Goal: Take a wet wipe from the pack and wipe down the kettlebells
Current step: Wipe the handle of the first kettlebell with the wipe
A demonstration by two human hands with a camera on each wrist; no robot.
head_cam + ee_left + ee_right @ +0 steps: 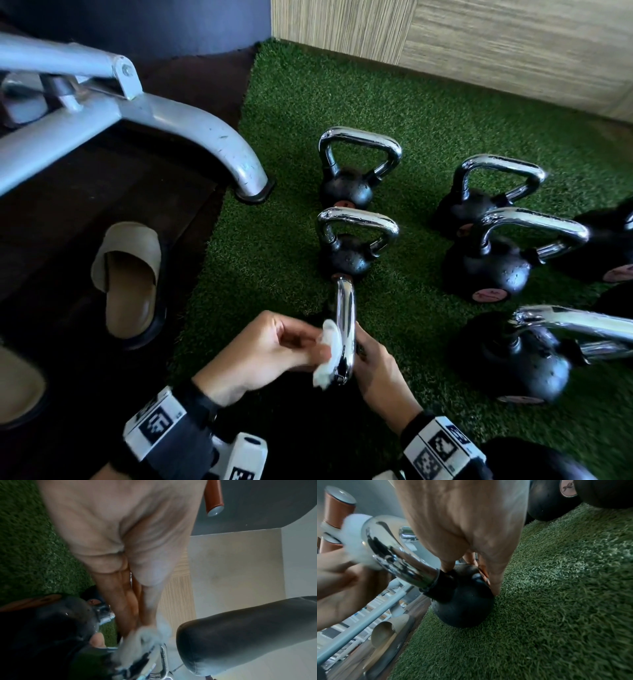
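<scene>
The nearest kettlebell has its chrome handle pointing up at me and its black ball on the green turf. My left hand pinches a crumpled white wet wipe against the left side of that handle. In the right wrist view the wipe sits on the handle's bend. My right hand holds the ball from above, thumb at the handle's neck and fingers down its far side. In the blurred left wrist view the wipe sits at my fingertips. No wipe pack is in view.
Several more black kettlebells with chrome handles stand on the turf ahead and to the right. A grey machine leg and a tan slipper lie on the dark floor to the left. A wood-panelled wall closes the back.
</scene>
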